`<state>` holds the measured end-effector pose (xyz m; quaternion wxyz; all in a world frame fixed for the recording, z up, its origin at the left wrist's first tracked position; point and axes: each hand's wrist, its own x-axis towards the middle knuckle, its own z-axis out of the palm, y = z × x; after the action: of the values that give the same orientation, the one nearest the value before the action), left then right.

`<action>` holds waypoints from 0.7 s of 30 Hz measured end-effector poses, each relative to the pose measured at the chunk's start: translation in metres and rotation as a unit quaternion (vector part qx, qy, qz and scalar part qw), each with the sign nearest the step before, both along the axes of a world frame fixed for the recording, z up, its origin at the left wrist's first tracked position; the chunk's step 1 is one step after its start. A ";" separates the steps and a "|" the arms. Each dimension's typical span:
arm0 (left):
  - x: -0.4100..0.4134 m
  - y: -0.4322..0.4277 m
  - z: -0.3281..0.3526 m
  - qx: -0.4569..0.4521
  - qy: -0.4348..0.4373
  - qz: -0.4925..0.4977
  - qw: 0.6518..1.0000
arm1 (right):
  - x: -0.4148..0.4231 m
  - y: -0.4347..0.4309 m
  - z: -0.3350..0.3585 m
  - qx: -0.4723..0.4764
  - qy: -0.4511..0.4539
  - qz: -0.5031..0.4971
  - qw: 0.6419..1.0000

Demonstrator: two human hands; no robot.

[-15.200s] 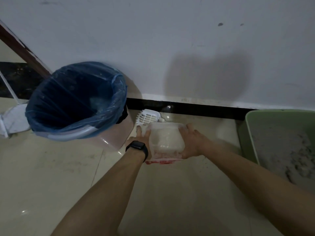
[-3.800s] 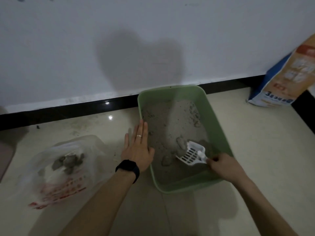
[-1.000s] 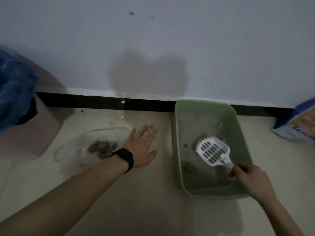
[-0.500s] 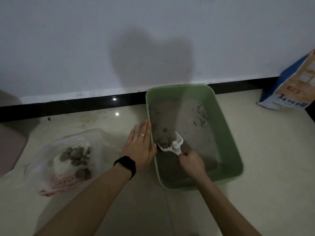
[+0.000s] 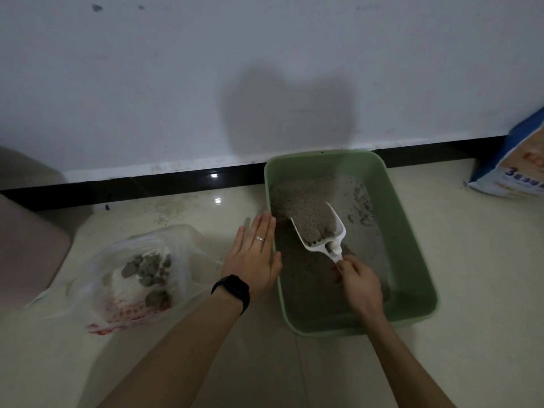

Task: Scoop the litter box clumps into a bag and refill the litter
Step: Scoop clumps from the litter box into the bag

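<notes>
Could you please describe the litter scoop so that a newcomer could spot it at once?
Find the green litter box by the wall. Over its litter, the right hand holds a white scoop heaped with grey litter, the only white tool there.

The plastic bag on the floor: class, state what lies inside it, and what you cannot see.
Inside the plastic bag lie several grey clumps on a pale heap. Red print crosses its lower edge. Whatever sits under the clumps, and the bag's bottom, is covered.
</notes>
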<state>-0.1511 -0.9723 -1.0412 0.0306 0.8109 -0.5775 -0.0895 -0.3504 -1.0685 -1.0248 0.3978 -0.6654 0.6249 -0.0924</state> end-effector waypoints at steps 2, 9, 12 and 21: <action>0.002 0.001 0.000 0.001 -0.004 -0.010 1.000 | -0.008 0.004 -0.002 -0.016 0.017 0.019 1.000; 0.010 -0.001 -0.006 -0.005 0.008 -0.015 1.000 | -0.017 0.012 -0.008 -0.020 -0.033 0.007 0.999; 0.011 -0.002 -0.006 0.000 0.004 -0.014 1.000 | -0.014 0.013 -0.005 -0.044 -0.043 -0.001 0.998; 0.015 -0.001 -0.001 0.013 0.012 -0.031 0.999 | -0.010 0.008 -0.005 -0.043 -0.046 -0.021 0.998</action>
<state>-0.1362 -0.9731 -1.0427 0.0246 0.7920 -0.6005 -0.1076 -0.3601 -1.0605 -1.0296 0.3953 -0.6636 0.6153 -0.1575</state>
